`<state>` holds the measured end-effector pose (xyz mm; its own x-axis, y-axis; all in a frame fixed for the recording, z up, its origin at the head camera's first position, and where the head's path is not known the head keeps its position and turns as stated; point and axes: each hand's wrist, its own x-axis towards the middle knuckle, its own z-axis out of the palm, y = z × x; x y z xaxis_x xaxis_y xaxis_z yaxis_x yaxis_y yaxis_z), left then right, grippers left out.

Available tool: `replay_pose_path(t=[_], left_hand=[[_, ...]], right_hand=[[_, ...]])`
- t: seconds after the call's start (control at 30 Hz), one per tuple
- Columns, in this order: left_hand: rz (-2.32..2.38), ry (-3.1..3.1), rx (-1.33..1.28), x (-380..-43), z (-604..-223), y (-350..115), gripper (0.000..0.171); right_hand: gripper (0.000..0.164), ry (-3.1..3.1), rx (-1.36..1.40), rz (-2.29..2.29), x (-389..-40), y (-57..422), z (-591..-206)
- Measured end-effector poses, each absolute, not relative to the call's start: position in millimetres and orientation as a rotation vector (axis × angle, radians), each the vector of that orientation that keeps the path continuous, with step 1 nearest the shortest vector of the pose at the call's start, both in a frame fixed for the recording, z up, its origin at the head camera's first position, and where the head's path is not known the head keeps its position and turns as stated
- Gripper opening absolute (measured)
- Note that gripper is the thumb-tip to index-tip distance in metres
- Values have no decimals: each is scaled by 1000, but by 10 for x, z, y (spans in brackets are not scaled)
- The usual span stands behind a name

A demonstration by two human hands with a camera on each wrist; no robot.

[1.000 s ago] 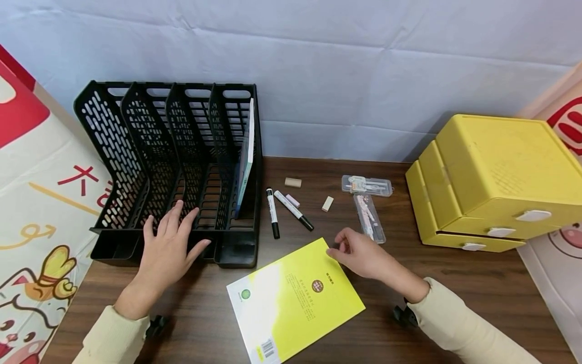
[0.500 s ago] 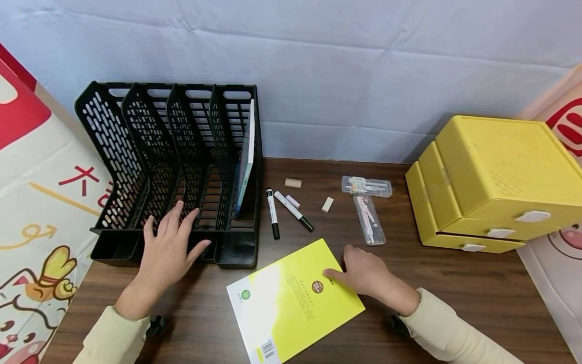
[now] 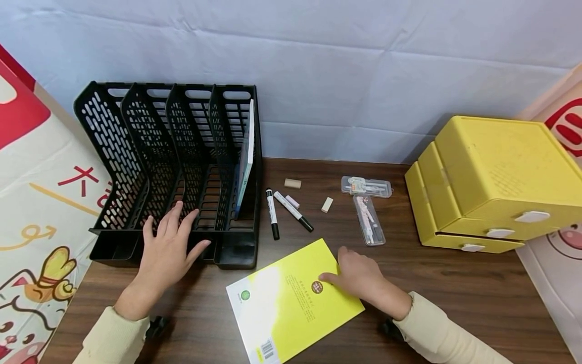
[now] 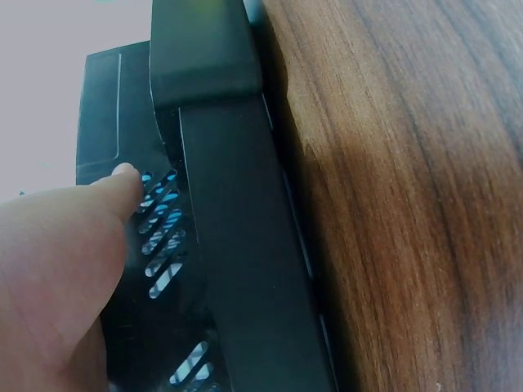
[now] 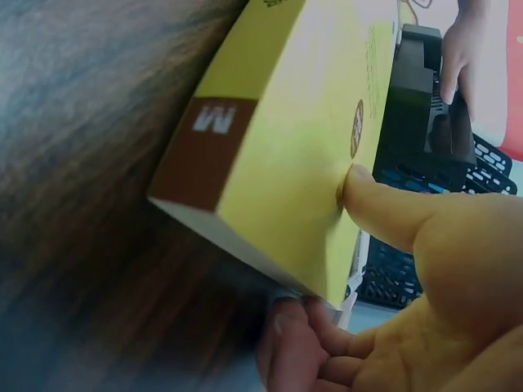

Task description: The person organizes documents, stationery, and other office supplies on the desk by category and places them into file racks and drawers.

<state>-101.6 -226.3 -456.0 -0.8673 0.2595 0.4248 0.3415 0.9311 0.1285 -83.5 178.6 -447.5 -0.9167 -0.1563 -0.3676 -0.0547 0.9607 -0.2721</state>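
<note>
Dark wood desk (image 3: 454,293). Nearest: yellow book (image 3: 291,303) lying there, right hand (image 3: 361,275) pinching its right edge, thumb on cover; how far fingertips reach beneath, hard to tell. Advice: firm thumb, lift level. Right wrist view shows the spine (image 5: 200,151), unseen from the head. Beyond: left hand (image 3: 165,253), fingers spread, on black rack (image 3: 236,240).

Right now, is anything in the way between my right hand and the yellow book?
Nothing visible: your right hand grips the yellow book, thumb on its cover, other fingers at the edge. The nearer clear case lies apart from both.
</note>
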Motion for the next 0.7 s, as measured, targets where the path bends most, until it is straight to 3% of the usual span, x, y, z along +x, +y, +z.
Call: replay_pose_path(t=[0.4,0.7], left_hand=[[-280,-2680,-432,-1018,-4561,-2265,87],[-269,-2679,-433,-1020,-4579,-2270,87]], right_hand=[[49,2753,-153,-513,-850,1808,-4519],[53,2754,-141,-544,-859,1815,-4526]])
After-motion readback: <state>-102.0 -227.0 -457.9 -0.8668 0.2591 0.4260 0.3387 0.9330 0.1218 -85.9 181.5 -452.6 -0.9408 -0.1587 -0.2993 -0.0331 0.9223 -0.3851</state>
